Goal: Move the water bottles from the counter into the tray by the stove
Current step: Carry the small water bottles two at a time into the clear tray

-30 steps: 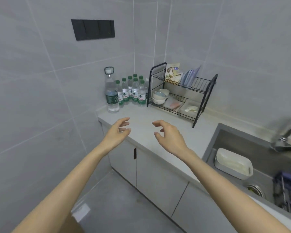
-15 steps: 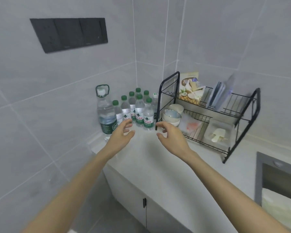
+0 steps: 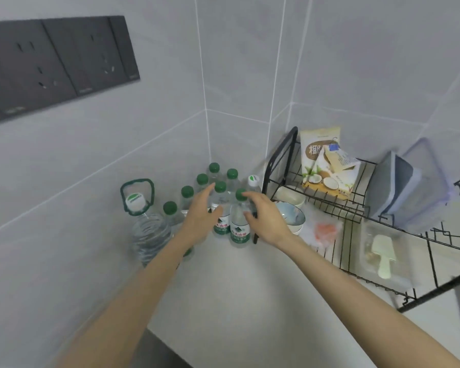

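Reaching w/ L hand (image 3: 201, 217) and R hand (image 3: 267, 220) at water bottles (image 3: 240, 232), just left of dish rack (image 3: 433, 264). Fingers spread, relaxed, gripping nothing.

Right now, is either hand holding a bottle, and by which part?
Nothing is clearly held. The left hand and right hand are at the upper parts of two front bottles, fingers not closed round them.

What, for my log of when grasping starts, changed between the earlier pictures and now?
Both hands moved forward from over the counter's front to the small bottles. The left hand now lies with straight fingers alongside the left front bottle. The right hand brackets the right front bottle with thumb and forefinger, grip unclear. No bottle is lifted. The large bottle and dish rack stayed put.
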Available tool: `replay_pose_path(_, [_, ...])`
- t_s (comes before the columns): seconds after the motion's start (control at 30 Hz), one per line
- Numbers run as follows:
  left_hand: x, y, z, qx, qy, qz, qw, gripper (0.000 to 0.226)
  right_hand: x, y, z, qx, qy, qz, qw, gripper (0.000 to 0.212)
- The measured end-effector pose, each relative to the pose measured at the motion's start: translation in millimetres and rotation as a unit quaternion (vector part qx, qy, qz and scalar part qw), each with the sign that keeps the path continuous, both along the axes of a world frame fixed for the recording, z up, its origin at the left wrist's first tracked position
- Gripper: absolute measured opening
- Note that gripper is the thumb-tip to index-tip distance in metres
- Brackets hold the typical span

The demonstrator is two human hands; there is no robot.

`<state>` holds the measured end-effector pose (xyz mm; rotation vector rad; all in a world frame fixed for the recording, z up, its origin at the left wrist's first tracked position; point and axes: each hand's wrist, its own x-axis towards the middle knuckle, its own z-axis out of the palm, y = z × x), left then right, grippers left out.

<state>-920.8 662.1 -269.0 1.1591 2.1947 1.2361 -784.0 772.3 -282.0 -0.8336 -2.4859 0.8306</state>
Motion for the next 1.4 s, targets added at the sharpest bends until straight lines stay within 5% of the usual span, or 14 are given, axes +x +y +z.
replay_pose_path(0.37, [-47,63,-44,0.047,-0.037,-0.011,0.998,0.048,-52,25,-26,0.010,0.016,-0.064,0.998,0.039])
replay_pose_path(0.7, [-40,64,-57,0.070,0.025,-0.014,0.997,0.037,-42,10,-33,0.051,0.044,-0.077,0.995,0.036])
replay_pose_path(1.4, [92,-21,-51,0.066,0.091,-0.099,0.989,0.040,150,-52,-18,-0.014,0.032,-0.144,0.989,0.034])
